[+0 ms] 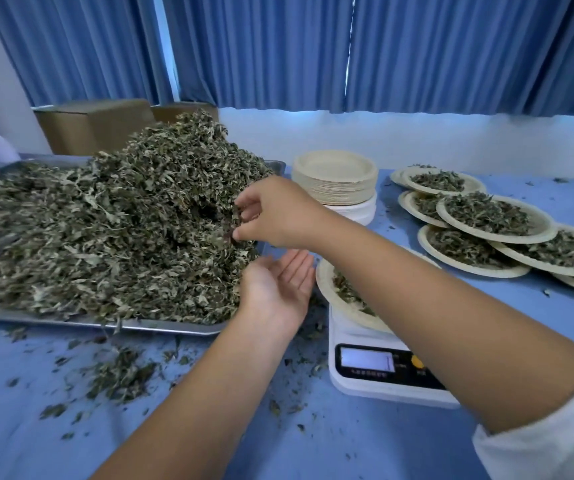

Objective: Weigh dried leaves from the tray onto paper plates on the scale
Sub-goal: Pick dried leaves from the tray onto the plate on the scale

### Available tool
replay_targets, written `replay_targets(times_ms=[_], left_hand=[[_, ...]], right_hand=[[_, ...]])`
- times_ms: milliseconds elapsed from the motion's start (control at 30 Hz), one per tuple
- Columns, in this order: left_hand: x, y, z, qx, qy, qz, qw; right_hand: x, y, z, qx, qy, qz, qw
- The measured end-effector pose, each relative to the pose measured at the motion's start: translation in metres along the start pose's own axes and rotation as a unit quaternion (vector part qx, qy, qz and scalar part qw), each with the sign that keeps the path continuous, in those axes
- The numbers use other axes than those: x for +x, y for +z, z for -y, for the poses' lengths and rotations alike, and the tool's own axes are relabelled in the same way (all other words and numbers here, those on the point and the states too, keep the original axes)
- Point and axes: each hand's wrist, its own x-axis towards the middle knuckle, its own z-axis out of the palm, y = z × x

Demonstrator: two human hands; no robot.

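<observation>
**Steel tray, leaf heap and weighing station: a pinch being drawn**

Steel-grey rectangular metal tray (70,322) lies at the left of the blue-covered table (313,445), heaped high with crumbly grey-green dried leaves (122,220). Right hand (275,213) reaches across to the heap's right flank, fingers curled, pinching a small tuft. Left hand (278,289) sits just below it by the tray's corner, palm up, fingers straight, holding nothing.

Handling, as judged: take small pinches and carry them over the open palm, so crumbs land there and not on the cloth. Release low over the plate and add little by little near the target, since the leaves look light and shed easily.

Containers:
- Round beige paper plate (323,285) on the white digital kitchen scale (354,389), partly hidden by the right forearm: a thin layer of leaves. The display (367,360) is unreadable.
- Stack of empty beige paper plates (334,178), behind the scale.
- Overlapping filled plates (486,220), at the right: a mound of leaves on each.
- Loose leaf scraps (119,375) litter the cloth before the tray.
</observation>
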Motion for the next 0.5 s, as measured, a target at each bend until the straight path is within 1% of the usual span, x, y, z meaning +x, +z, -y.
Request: replay_targets(times_ms=[133, 333, 433, 500], left_hand=[[0.000, 0.001, -0.001, 0.004, -0.007, -0.002, 1.000], [0.001, 0.001, 0.002, 0.010, -0.005, 0.000, 1.000], [0.002, 0.000, 0.003, 0.016, -0.001, 0.001, 1.000], [0.002, -0.001, 0.002, 0.030, 0.001, 0.002, 1.000]], right_hand=[[-0.012, -0.014, -0.025, -0.023, 0.017, -0.026, 0.999], [-0.058, -0.052, -0.080, -0.042, 0.095, 0.017, 0.994], [-0.073, -0.068, -0.096, -0.046, 0.117, 0.014, 0.992], [-0.079, -0.080, -0.104, -0.041, 0.134, -0.003, 0.990]])
